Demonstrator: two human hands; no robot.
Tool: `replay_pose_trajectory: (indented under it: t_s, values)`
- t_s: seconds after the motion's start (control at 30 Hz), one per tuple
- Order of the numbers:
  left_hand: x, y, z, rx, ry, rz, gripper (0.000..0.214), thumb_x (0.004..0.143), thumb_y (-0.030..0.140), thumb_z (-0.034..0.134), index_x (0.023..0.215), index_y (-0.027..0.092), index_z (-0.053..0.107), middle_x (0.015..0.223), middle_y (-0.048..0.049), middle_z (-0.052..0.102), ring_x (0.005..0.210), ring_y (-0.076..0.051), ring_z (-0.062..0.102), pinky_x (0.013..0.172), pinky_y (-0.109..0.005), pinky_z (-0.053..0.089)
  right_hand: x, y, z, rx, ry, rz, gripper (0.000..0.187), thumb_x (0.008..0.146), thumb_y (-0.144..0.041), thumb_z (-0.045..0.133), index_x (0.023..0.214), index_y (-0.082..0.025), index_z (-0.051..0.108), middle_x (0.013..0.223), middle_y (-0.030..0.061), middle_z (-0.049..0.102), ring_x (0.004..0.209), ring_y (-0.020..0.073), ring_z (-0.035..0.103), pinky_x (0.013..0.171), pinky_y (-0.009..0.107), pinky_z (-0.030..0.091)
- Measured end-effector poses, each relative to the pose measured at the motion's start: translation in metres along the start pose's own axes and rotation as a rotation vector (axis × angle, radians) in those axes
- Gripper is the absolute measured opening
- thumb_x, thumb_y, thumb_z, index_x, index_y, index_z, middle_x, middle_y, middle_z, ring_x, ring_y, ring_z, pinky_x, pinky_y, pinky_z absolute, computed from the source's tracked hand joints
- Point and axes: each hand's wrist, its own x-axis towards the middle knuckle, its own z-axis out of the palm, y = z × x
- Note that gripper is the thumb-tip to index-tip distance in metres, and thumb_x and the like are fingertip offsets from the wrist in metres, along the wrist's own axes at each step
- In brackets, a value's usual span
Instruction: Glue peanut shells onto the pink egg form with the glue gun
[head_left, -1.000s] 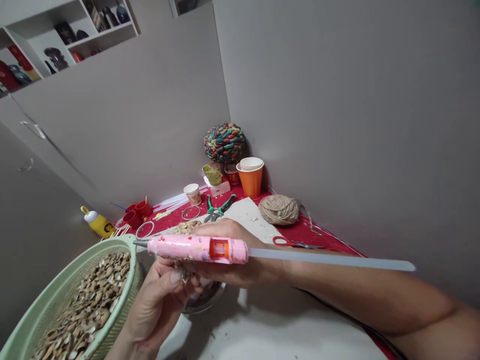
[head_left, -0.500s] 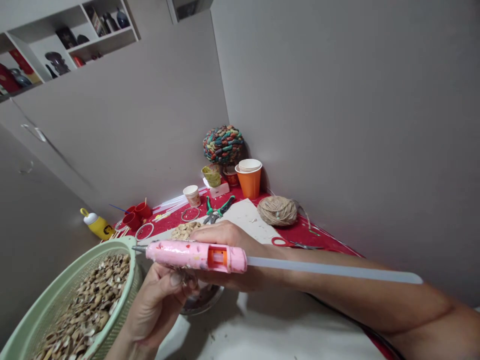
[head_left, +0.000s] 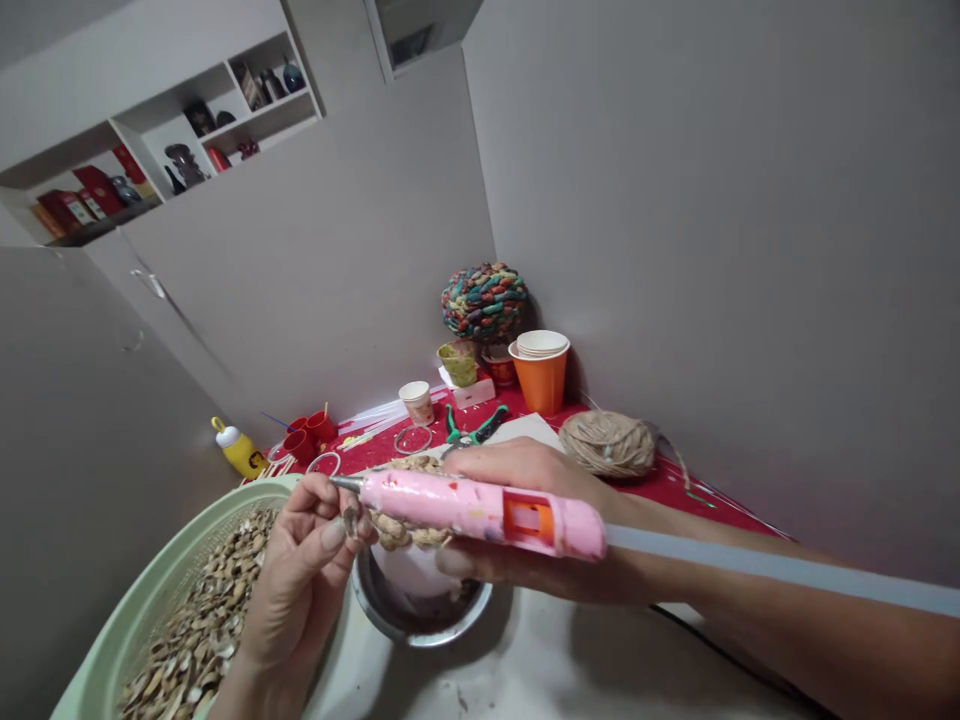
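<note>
1 dark C-like mark [head_left: 256,462] on the yellow bottle [head_left: 238,450] just beyond the green basket [head_left: 94,672], print [head_left: 422,412] too small to read on the paper cup [head_left: 415,400] right of the basket, no legible words

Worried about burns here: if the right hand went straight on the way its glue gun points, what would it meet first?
Probably the left hand: its fingers are right by the nozzle, though depth is unclear.

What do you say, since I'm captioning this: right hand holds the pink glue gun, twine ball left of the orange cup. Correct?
Not the side: the head view shows the twine ball right of the orange cup. The right hand does hold the pink glue gun.
</note>
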Motion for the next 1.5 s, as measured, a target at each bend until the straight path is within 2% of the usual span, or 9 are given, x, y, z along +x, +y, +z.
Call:
replay_pose_trajectory:
  t_s: [0.13,0.23,0.5,0.97,1.5]
  values:
    - [-0.001,0.01,0.004,0.076,0.064,0.162,0.025,0.066,0.016,0.084,0.083,0.02,0.067,0.077,0.0009,0.065,0.067,-0.01,0.063,0.065,-0.018,0.054,0.001,0.0,-0.001,-0.129,-0.023,-0.113,0.027,0.087,-0.032,0.065,0.072,-0.016,0.051,0.065,-0.0042,0.05,0.052,0.0052,0.035,0.05,0.019,0.03]
    - [-0.001,0.012,0.003,0.131,0.086,0.25,0.023,0.066,0.014,0.083,0.081,0.02,0.067,0.077,0.0008,0.066,0.069,-0.01,0.062,0.066,-0.016,0.052,0.0,0.007,0.004,-0.216,-0.023,-0.183,0.03,0.089,-0.037,0.063,0.071,-0.015,0.051,0.065,-0.003,0.049,0.055,0.0064,0.038,0.052,0.02,0.029]
    - [0.003,0.005,-0.004,0.23,0.056,0.392,0.02,0.07,0.012,0.081,0.082,0.021,0.068,0.079,0.0,0.068,0.076,-0.011,0.064,0.073,-0.018,0.054,-0.003,0.02,0.01,-0.251,-0.053,-0.199,0.036,0.091,-0.044,0.059,0.072,-0.016,0.047,0.067,-0.0039,0.048,0.056,0.006,0.035,0.053,0.021,0.027]
    - [0.002,0.0,-0.006,0.337,0.039,0.487,0.02,0.075,0.01,0.077,0.088,0.021,0.068,0.086,0.0007,0.069,0.081,-0.01,0.067,0.078,-0.018,0.055,-0.004,0.028,0.011,-0.345,-0.044,-0.215,0.024,0.086,-0.027,0.059,0.07,-0.017,0.043,0.065,-0.0044,0.045,0.054,0.0069,0.033,0.051,0.023,0.024]
    - [-0.001,-0.001,-0.008,0.382,0.056,0.474,0.019,0.076,0.013,0.077,0.089,0.023,0.067,0.086,0.0017,0.068,0.083,-0.009,0.064,0.079,-0.016,0.054,-0.005,0.03,0.012,-0.345,-0.022,-0.214,0.03,0.086,-0.031,0.062,0.068,-0.017,0.042,0.062,-0.0051,0.045,0.051,0.0062,0.031,0.049,0.022,0.022]
